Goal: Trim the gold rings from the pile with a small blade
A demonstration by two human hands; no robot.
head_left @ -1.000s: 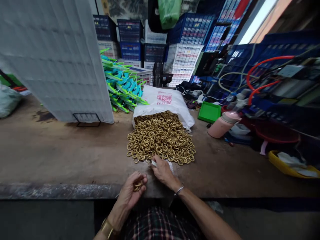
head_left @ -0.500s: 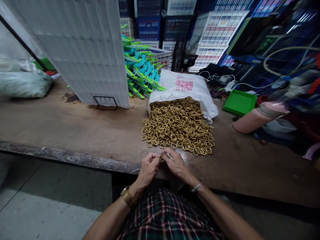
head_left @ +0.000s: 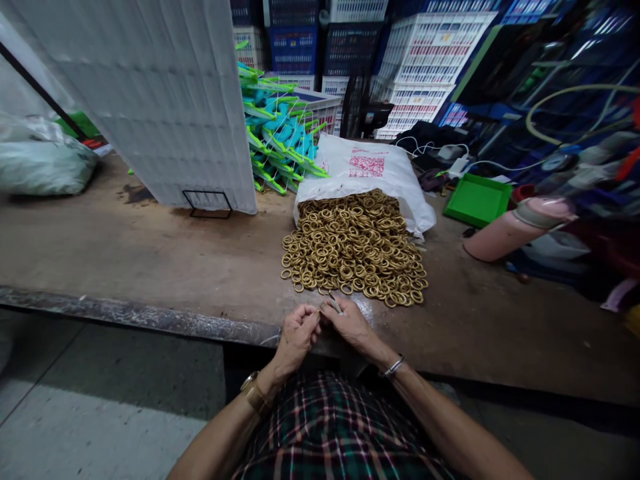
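Left hand [head_left: 299, 331] pinched a small gold-coloured piece [head_left: 319, 312], mostly hidden; right hand [head_left: 354, 325] grasped a slender grey tool [head_left: 335, 305], near heaped round gold-coloured rings [head_left: 355, 250] on the brown bench [head_left: 165, 267].

This is a workshop, most likely a small one for assembling or sorting parts. Plastic crates stand stacked along the back, white crates [head_left: 435, 47] beside a blue crate [head_left: 294, 50] and darker ones. A long brown desk [head_left: 150, 253], stained and scuffed pale along its front edge, carries loose parts in bulk: brass-coloured rings [head_left: 350, 247] spill in a heap from a white sack [head_left: 367, 160], and green and turquoise plastic pieces [head_left: 280, 133] are piled behind. At the right, a pale hose [head_left: 537, 107] loops over cluttered equipment. The grey floor [head_left: 100, 413] looks like concrete.
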